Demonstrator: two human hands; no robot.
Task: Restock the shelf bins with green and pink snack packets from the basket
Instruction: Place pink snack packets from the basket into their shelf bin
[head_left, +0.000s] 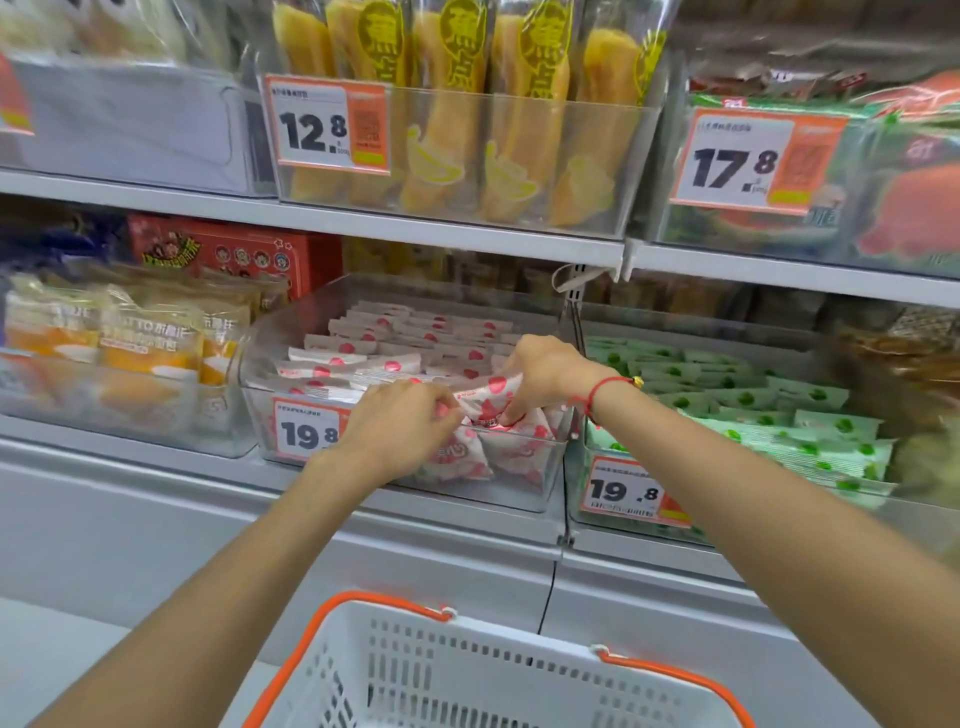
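Location: retail shop, snack aisle. Indicators: metal shelf (447, 221) tiers carrying clear bins (524, 488) of packaged snacks, orange-bordered price tags (327, 124) reading 12.8, 17.8, 19.8, and a white shopping basket (498, 675) with orange handles.

Single head view, worn at head height, facing forward and down at the shelf front (332, 525), close. Upper shelf edge crosses near top; white basket's rim (519, 631) sits at bottom edge, nearest camera.

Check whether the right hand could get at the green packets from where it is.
Probably yes. The right hand holds a pink packet at the pink bin; the green packets lie in the open-topped bin beside it, with nothing over them, but it must release the packet first.
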